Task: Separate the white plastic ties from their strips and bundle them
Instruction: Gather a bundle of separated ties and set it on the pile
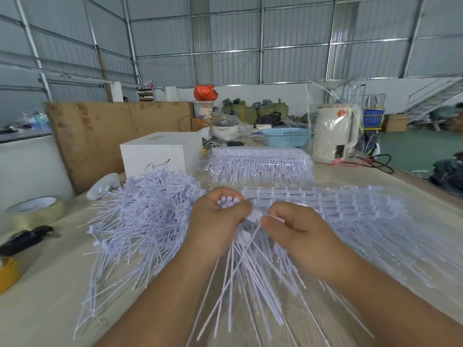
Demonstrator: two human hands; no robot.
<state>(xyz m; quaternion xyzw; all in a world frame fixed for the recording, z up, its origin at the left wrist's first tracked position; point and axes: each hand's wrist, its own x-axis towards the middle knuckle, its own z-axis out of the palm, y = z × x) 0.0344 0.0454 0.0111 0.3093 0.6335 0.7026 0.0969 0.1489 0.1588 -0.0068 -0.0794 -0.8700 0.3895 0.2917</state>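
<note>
The left hand (220, 216) grips a small bundle of white ties (226, 202), heads up above the fist, tails fanning toward the person over the desk (50, 296). The right hand (293, 231) pinches one tie at the near-left end of the strip (313, 199), which runs lengthwise away to the right. The strip lies just beyond both hands, so the right is nearer the next tie.
</note>
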